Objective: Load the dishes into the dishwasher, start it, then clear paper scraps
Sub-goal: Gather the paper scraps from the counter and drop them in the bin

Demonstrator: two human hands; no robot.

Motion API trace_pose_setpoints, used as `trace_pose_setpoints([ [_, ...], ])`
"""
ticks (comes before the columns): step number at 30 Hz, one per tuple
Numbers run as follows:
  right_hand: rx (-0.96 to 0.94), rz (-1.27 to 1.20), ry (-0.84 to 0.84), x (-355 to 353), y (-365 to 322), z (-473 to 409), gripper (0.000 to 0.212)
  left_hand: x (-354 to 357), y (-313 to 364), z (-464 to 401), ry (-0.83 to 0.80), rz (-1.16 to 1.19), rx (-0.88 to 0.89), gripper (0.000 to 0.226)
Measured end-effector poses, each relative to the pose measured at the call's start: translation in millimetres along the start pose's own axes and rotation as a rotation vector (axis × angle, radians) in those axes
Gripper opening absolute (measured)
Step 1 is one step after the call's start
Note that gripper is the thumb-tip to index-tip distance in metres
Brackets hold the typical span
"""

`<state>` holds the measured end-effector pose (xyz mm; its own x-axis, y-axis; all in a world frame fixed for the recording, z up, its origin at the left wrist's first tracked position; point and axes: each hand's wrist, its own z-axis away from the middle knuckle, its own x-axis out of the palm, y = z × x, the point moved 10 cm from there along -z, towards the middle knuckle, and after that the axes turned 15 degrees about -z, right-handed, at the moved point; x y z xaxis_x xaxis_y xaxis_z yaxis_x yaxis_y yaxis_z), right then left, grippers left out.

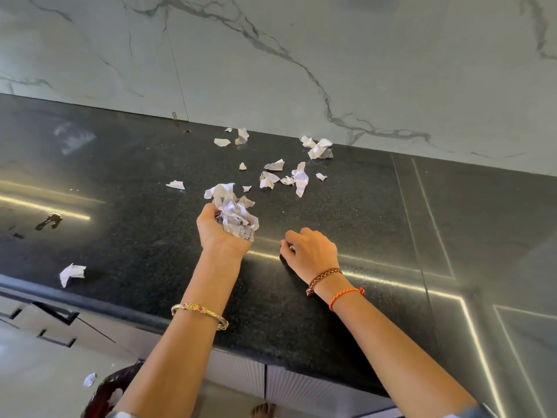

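My left hand [217, 230] is palm up over the black granite counter [135, 206] and holds a crumpled bunch of white paper scraps [235, 211]. My right hand [310, 251] rests knuckles up on the counter, its fingers curled and pinching a small white scrap [291, 248] at the fingertips. Several loose scraps [297, 178] lie scattered farther back on the counter, some close to the wall [319, 147]. One crumpled scrap [71, 273] sits alone near the front edge at the left. Another scrap [89, 379] lies on the floor below.
A white marble backsplash [301, 55] rises behind the counter. Pale cabinet fronts [235, 372] run under the counter's front edge. A bare foot [263, 410] shows on the floor. Bright strip-light reflections cross the polished surface.
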<state>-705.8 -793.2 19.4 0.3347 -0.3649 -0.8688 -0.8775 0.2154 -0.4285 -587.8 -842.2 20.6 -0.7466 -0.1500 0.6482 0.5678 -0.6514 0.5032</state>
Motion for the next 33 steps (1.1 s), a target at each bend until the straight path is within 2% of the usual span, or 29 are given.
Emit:
trace_pose_setpoints([
  [2, 0.037, 0.0, -0.076, 4, 5, -1, 0.034, -4, -7, -3, 0.012, -0.019, -0.015, 0.017],
  [6, 0.014, -0.014, -0.086, 6, -2, 0, 0.035, -4, -21, -2, 0.013, -0.046, -0.039, 0.017],
  [9, 0.032, -0.149, -0.004, -7, 4, -2, 0.035, -5, -26, 3, 0.006, -0.051, -0.048, 0.018],
  [11, 0.186, -0.5, 0.232, -30, 31, 2, 0.039, -4, -27, 6, -0.022, -0.05, -0.043, 0.018],
  [13, 0.471, -1.135, 0.545, -40, 76, 23, 0.045, -7, -30, 9, -0.035, -0.053, -0.038, 0.019],
  [14, 0.607, -1.434, 0.633, -32, 91, 35, 0.045, -8, -34, 10, -0.04, -0.056, -0.042, 0.02],
  [15, 0.713, -1.668, 0.665, -23, 98, 44, 0.044, -10, -38, 12, -0.046, -0.057, -0.049, 0.019],
  [17, 0.835, -2.006, 0.613, -11, 94, 52, 0.041, -10, -48, 15, -0.068, -0.062, -0.067, 0.018],
  [20, 0.857, -2.317, 0.513, -5, 78, 59, 0.052, -7, -59, 21, -0.1, -0.051, -0.084, 0.022],
  [22, 0.856, -2.388, 0.443, -6, 63, 62, 0.06, -5, -62, 29, -0.139, -0.074, -0.07, 0.024],
  [24, 0.866, -2.374, 0.343, -6, 39, 64, 0.06, -10, -60, 36, -0.173, -0.09, -0.024, 0.029],
  [28, 0.821, -2.165, 0.139, 2, -21, 65, 0.041, -30, -39, 50, -0.199, -0.128, 0.12, 0.048],
  [30, 0.813, -2.024, 0.131, 10, -45, 71, 0.039, -45, -24, 58, -0.211, -0.167, 0.183, 0.053],
  [33, 0.784, -1.912, 0.226, 12, -57, 75, 0.039, -55, -13, 64, -0.229, -0.248, 0.24, 0.039],
])
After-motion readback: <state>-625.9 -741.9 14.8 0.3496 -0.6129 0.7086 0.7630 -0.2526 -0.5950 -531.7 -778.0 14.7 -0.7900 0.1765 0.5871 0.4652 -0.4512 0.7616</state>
